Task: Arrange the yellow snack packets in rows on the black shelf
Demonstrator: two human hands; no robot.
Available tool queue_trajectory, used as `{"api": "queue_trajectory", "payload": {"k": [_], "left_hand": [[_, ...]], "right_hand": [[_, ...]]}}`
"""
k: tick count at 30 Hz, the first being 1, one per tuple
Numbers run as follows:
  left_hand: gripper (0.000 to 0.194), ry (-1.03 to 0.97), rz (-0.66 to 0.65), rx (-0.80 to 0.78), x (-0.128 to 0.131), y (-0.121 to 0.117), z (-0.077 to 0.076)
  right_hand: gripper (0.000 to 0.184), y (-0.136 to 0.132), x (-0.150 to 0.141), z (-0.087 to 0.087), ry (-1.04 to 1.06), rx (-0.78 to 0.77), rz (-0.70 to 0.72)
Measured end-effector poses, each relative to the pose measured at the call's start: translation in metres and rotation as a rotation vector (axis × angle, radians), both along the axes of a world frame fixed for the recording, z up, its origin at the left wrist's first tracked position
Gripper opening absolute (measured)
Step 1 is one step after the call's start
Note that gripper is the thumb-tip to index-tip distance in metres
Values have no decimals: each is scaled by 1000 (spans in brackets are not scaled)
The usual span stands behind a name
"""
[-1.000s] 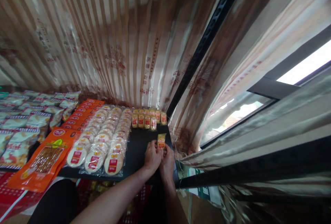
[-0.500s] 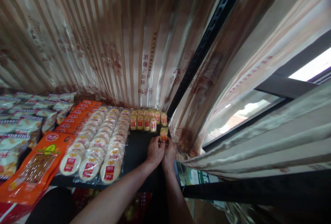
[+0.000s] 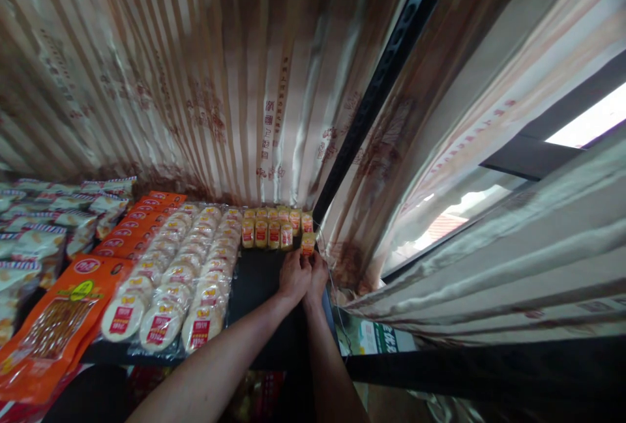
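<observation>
Head view: one packet (image 3: 308, 244), pinched at its near end by the fingertips of left hand (image 3: 295, 276) and right hand (image 3: 319, 276), neither clearly nearer; long axis pointed away from both. Held at the right end of shelf (image 3: 252, 279), just beside small packets (image 3: 274, 234); contact with shelf cannot be told.

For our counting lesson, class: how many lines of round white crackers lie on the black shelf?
3: the left line, beside the orange packets; the middle line; the right line, nearest the left hand. No whole line looks hidden.
</observation>
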State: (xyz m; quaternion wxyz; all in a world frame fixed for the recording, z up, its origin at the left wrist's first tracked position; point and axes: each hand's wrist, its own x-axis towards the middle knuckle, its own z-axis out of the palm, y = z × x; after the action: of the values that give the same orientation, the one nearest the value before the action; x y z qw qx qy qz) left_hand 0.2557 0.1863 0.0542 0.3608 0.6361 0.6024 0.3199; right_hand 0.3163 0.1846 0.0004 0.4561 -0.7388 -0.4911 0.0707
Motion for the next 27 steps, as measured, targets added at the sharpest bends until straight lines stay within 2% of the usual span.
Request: {"api": "queue_trajectory", "payload": {"k": [5,8,10,15,18,22,27], "left_hand": [[31,41,12,-73,0,-9,48],[34,23,39,-87,2,-12,63],[35,-5,55,-89,2,-10,60],[31,-84,44,-89,-5,3,35],[32,-79,53,-92,-6,5,33],[37,-19,81,-79,9,1,33],[40,-32,23,20,35,3,12]], "right_hand": [[40,4,1,0,-49,-20,-16],[44,6,1,0,-55,-14,-22],[46,7,0,1,-52,-28,-21],[50,12,-2,2,-18,-56,-14],[51,15,-2,1,-18,-48,6],[51,18,-2,-3,-41,-28,17],[48,19,-3,-5,-44,30,37]]}}
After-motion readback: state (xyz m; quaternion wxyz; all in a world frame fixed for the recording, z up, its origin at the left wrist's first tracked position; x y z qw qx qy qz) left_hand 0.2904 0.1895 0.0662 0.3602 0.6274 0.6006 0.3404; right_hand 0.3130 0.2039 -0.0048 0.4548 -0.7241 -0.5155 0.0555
